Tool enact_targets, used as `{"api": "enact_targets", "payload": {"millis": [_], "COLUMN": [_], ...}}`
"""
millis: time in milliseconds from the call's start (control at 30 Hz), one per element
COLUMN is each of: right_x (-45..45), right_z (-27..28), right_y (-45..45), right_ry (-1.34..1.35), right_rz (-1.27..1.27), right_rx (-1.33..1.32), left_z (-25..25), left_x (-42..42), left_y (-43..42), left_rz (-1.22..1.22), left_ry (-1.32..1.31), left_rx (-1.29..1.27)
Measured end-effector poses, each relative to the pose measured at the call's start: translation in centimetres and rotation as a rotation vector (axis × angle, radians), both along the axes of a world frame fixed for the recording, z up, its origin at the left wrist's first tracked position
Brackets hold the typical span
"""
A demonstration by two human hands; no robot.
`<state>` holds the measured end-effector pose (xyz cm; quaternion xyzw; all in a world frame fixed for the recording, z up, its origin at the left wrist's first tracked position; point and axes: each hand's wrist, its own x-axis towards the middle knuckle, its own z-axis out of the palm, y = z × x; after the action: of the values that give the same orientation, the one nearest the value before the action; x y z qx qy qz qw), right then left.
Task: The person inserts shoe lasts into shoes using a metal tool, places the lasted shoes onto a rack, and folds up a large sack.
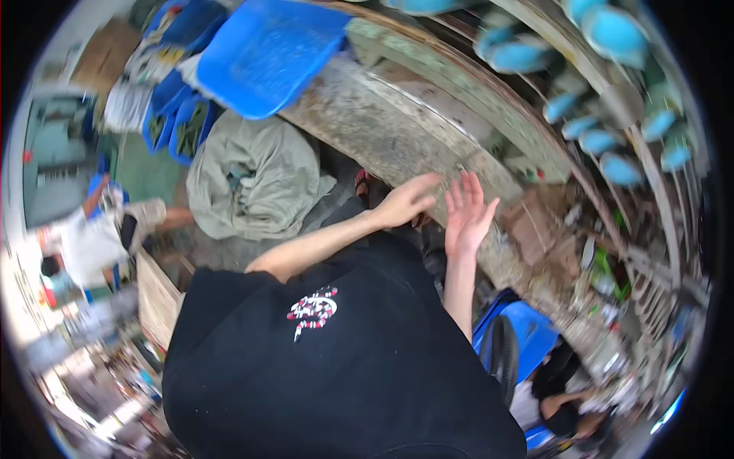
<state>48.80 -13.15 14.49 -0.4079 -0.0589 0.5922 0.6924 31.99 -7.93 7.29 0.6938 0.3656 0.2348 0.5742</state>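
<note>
My left hand [409,200] reaches in over the near edge of a worn, stained bench [367,115], its fingers stretched out and a little blurred. Nothing shows in it. Close beside it, my right hand [468,214] is raised with the palm showing and the fingers apart, also holding nothing. The two hands do not touch. A crumpled brown paper or cardboard piece [531,229] lies on the bench to the right of my right hand. Further left on the bench is a blue plastic tub [271,57].
A large grey-green cloth sack [256,176] stands left of the bench. Turquoise rounded pieces [615,34] hang on a rack at upper right. A blue chair [531,336] is at lower right. One person [92,245] is at left, another [566,409] at lower right.
</note>
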Motion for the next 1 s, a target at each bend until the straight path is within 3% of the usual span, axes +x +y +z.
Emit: {"api": "enact_targets", "payload": {"millis": [33, 67, 133, 167, 200, 233, 267, 300, 333, 400, 433, 467, 500, 533, 567, 600, 633, 667, 733, 800, 867, 1000], "right_x": [-2.5, -4.7, -9.6, -12.1, -14.0, -15.4, -16.4, -17.8, -19.1, -21.7, -22.2, -21.6, -21.0, -21.7, -20.9, -21.3, -21.0, -17.6, -24.1, -29.9, -35.4, -49.5], "right_z": [1.2, 1.3, 1.1, 0.1, -2.0, -4.2, -5.4, -5.6, -6.0, -9.8, -13.6, -19.8, -24.3, -23.9, -27.1, -28.7, -29.9, -38.8, -31.5, -27.5, -25.5, -26.0], "right_y": [1.0, 1.7, 2.4, 2.7, 2.8, 3.2, 4.0, 4.6, 5.1, 5.1, 5.1, 5.5, 3.8, 2.2, 0.4, -1.1, -2.2, -4.5, -3.3, 0.0, 2.3, 6.2], "right_ry": [-0.332, -0.341, -1.084, -1.386, -1.378, -1.361, -1.312, -1.452, -1.598, -1.668, -1.639, -1.236, -1.312, -1.247, -1.325, -1.41, -1.537, -1.346, -1.177, -1.269, -1.445, -1.653], "right_rz": [0.038, 0.103, 0.442, 0.676, 0.588, 0.493, 0.606, 0.699, 0.784, 0.871, 0.959, 1.159, 1.105, 1.19, 1.235, 1.394, 1.591, 1.533, 1.42, 1.512, 1.645, 1.932], "right_rx": [0.02, 0.036, 0.474, 0.578, 0.714, 0.852, 0.888, 0.844, 0.79, 0.552, 0.369, 0.125, 0.053, -0.164, -0.25, -0.359, -0.256, -0.107, -0.238, -0.186, -0.036, 0.512], "left_z": [-4.6, -0.6, 0.5, 3.8, 5.9, 7.7, 6.4, 5.0, 4.3, 4.7, 0.8, 0.9, 0.2, -4.3, -4.1, -7.1, -10.0, -12.9, -17.6, -20.9, -24.1, -24.5], "left_x": [-1.9, -3.8, -6.3, -6.9, -7.9, -9.2, -11.0, -12.9, -15.5, -21.8, -23.9, -27.1, -30.2, -32.7, -36.1, -38.8, -41.8, -44.5, -49.5, -52.8, -54.0, -51.8], "left_y": [-0.2, 1.0, 0.7, 0.5, -0.2, -0.7, -0.9, -1.1, -1.5, -3.5, -4.5, -5.5, -6.4, -7.4, -8.5, -9.8, -11.4, -13.6, -18.2, -23.7, -28.7, -34.8], "left_rz": [0.365, 0.492, 0.44, 0.295, 0.332, 0.504, 0.567, 0.629, 0.57, 0.628, 0.638, 0.675, 0.698, 0.763, 0.855, 0.943, 1.015, 1.073, 1.261, 1.402, 1.398, 1.526], "left_ry": [-0.14, -0.177, -0.68, -0.99, -1.024, -0.826, -0.809, -0.788, -0.948, -0.462, -0.452, -0.261, -0.207, -0.384, -0.393, -0.331, -0.079, 0.174, 0.529, 0.671, 0.709, 0.442], "left_rx": [-0.423, -0.881, -0.934, -1.025, -0.999, -0.903, -0.844, -0.784, -0.759, -0.665, -0.465, -0.319, -0.307, -0.387, -0.677, -0.689, -0.549, -0.415, -0.529, -0.849, -1.027, -0.881]}}
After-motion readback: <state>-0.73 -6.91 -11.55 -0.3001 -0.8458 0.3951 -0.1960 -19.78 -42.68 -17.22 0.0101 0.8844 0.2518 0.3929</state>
